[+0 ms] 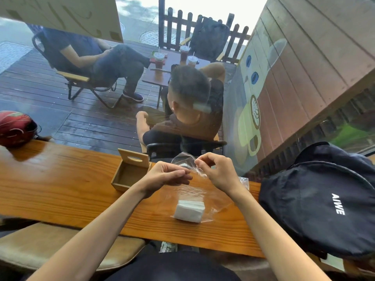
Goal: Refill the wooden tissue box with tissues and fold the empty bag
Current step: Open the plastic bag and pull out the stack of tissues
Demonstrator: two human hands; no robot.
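A clear plastic bag (189,191) lies on the wooden counter (60,187) with a white stack of tissues (189,211) inside its near end. My left hand (166,177) and my right hand (219,171) pinch the bag's far, open end and hold it raised above the counter. The wooden tissue box (126,175) stands open just left of my left hand. Its inside shows no tissues, and its slotted lid (134,158) leans upright at the back.
A black backpack (320,201) fills the counter's right end. A red helmet (16,127) sits at the far left. Beyond the window glass, people sit at a small table with drinks on a wooden deck. A cushioned bench (60,244) is below the counter.
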